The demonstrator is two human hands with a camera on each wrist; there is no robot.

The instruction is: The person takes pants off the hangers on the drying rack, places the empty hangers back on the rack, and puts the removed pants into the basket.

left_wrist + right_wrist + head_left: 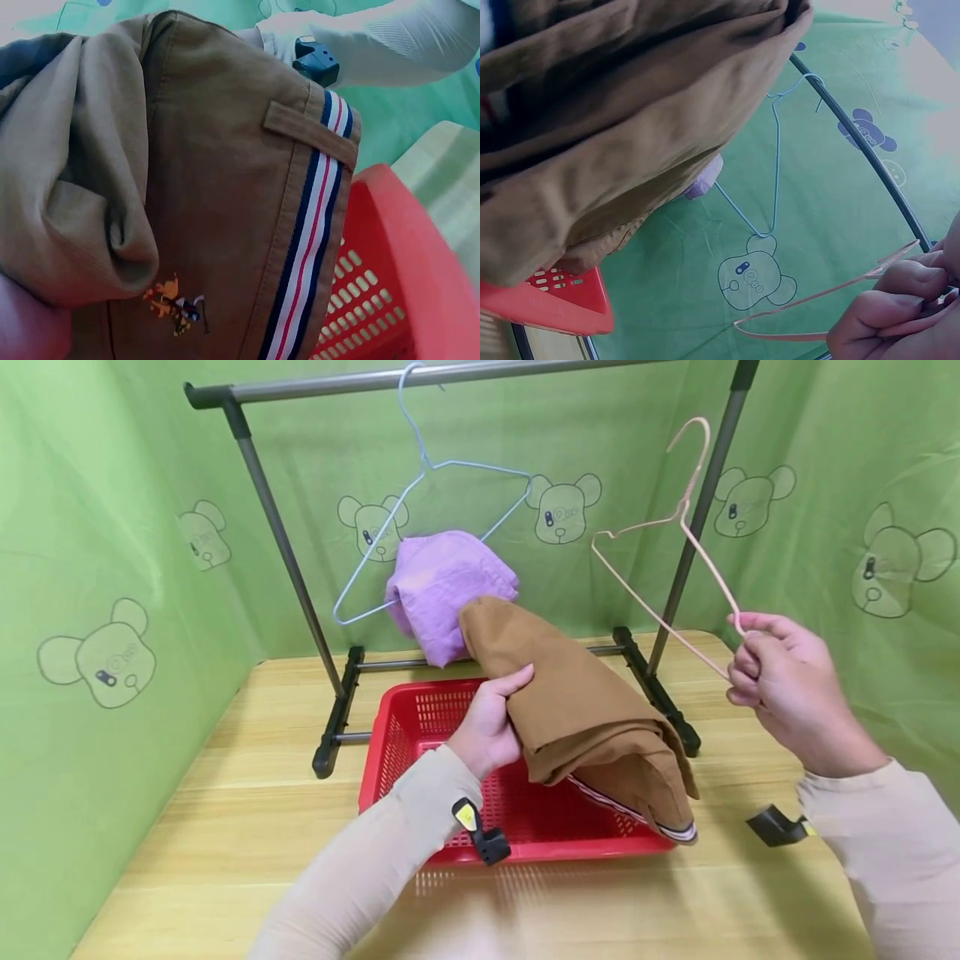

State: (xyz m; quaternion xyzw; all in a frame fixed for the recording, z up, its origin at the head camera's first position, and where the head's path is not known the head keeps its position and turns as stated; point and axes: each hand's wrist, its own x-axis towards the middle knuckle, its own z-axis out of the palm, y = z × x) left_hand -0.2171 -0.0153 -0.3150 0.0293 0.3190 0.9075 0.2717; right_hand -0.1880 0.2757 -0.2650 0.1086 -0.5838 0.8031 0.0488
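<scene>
Brown pants (577,693), folded over, are held up above a red basket (551,850) by my left hand (491,727). The thumb lies on top of the cloth, and the other fingers are mostly hidden. A striped band (307,247), a belt loop and a small embroidered figure show on the pants in the left wrist view. To the right, my right hand (787,685) pinches a pink wire hanger (637,589) by one lower corner. Its hook points up, apart from the pants. In the right wrist view, the curled fingers (907,281) grip the hanger.
A metal rack (322,392) stands over the wooden table (247,818). A blue hanger (375,547) hangs from its bar, with a folded purple garment (450,581) over its lower bar. Green curtains (97,560) with bear faces enclose the back and sides.
</scene>
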